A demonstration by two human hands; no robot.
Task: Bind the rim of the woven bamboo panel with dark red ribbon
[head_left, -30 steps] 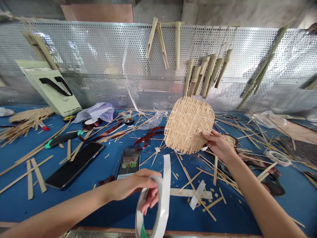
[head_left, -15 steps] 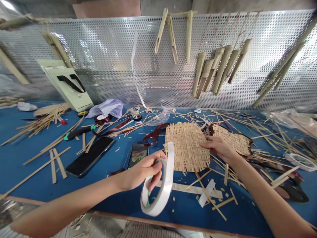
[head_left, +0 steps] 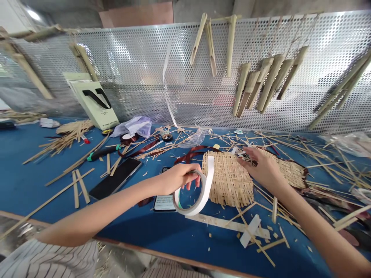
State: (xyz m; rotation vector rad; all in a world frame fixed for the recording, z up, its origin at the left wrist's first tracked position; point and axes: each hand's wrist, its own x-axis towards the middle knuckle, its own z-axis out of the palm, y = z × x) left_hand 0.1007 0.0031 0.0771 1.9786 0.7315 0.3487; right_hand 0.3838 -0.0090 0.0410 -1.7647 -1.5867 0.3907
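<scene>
Your left hand (head_left: 181, 178) curls around the rim of a white tape roll (head_left: 206, 189), keeping it lifted off the work, while your open right hand (head_left: 265, 166) spreads just above the woven bamboo mat (head_left: 228, 181) lying on the blue counter (head_left: 174, 235)

Loose shirt sleeve of grey-and-white pinstriped woven cloth (head_left: 43, 259) at lower left of the head view, fine stripes running along soft folds to a plain hem; matching striped cloth (head_left: 174, 273) along the bottom edge of the frame. Below the hem, a long, slim, bare left forearm (head_left: 101, 210) narrowing to a bare left hand (head_left: 179, 179). Opposite, an equally bare right forearm (head_left: 313, 227) and bare right hand (head_left: 262, 166) with slender, tapering fingers.
</scene>
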